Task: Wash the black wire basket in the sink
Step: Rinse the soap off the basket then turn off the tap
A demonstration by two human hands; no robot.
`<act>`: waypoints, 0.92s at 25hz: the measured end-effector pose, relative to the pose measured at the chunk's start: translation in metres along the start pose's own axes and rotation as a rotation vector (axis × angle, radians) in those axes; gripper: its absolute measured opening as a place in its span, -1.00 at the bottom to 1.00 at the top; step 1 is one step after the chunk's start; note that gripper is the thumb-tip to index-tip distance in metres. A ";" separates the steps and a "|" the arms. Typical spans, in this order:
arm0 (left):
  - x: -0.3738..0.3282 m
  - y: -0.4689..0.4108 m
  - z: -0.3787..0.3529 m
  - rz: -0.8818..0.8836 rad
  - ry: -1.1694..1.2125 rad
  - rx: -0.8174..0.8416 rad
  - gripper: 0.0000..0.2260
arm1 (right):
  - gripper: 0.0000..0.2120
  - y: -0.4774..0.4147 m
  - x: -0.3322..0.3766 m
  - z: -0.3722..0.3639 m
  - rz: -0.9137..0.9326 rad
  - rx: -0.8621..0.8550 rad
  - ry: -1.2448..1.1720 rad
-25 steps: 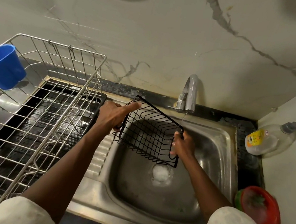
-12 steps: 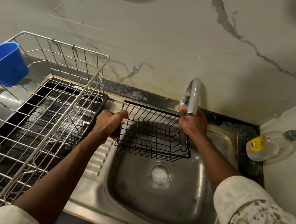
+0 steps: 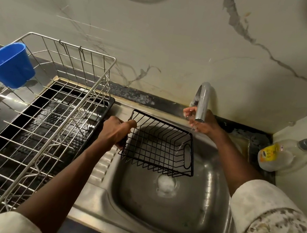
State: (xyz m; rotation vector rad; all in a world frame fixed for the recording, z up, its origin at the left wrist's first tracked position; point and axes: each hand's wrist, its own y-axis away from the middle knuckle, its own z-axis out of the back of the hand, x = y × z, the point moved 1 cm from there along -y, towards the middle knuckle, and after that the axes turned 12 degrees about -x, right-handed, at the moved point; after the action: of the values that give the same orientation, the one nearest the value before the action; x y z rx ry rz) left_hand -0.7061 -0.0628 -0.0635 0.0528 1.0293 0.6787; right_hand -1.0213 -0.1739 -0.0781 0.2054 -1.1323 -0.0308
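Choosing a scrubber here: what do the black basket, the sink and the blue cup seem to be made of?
The black basket: thin stiff wire, likely steel, with a matte black coating. The sink: stainless steel, brushed, giving blurred grey reflections. The blue cup: plastic, probably; even colour, smooth soft sheen.

Veined marble wall (image 3: 160, 37) behind, dark counter (image 3: 141, 97), light prob. dim.
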 end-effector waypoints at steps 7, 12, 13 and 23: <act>-0.011 0.021 0.009 -0.022 0.058 0.104 -0.69 | -0.74 0.051 -0.016 -0.003 -0.240 -0.481 0.004; 0.001 0.038 0.011 -0.099 0.164 0.341 -0.82 | -0.18 0.112 -0.061 0.006 -0.954 -0.055 -0.340; 0.004 0.044 0.010 -0.143 0.179 0.390 -0.82 | -0.10 0.124 -0.061 0.007 -0.983 -0.005 -0.509; 0.017 0.076 -0.053 -0.832 0.065 0.482 -0.69 | 0.02 0.153 -0.008 -0.019 -0.806 -0.044 -0.659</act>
State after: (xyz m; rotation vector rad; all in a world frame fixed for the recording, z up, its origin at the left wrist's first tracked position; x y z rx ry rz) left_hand -0.7802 -0.0072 -0.0787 0.0166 1.1393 -0.3300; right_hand -1.0197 -0.0197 -0.0662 0.6336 -1.6312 -0.8911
